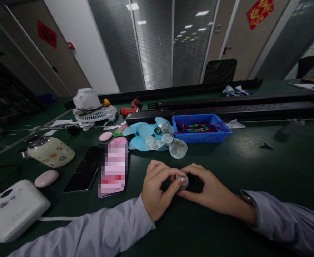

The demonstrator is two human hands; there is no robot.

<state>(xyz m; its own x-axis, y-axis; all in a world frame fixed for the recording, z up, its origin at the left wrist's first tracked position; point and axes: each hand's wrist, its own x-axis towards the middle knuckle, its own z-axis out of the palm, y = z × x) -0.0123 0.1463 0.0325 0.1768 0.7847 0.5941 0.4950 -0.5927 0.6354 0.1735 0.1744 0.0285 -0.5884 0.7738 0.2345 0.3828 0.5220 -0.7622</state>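
Observation:
My left hand (157,191) and my right hand (206,189) meet on the dark green table (253,160), both curled round a small round silvery part (183,180). Fingertips of both hands pinch it between them; most of the part is hidden by the fingers. Just beyond my hands lies a pile of pale blue fan blades (154,137). Both forearms wear light lilac sleeves, and a watch (247,197) shows at my right wrist.
A blue bin (201,137) with red wires stands behind the blades. Left of my hands lie two phones (85,171), a pink oval piece (46,178), a white box (14,208) and a cream appliance (49,151). A white fan head (91,105) and a red drill (131,107) sit further back.

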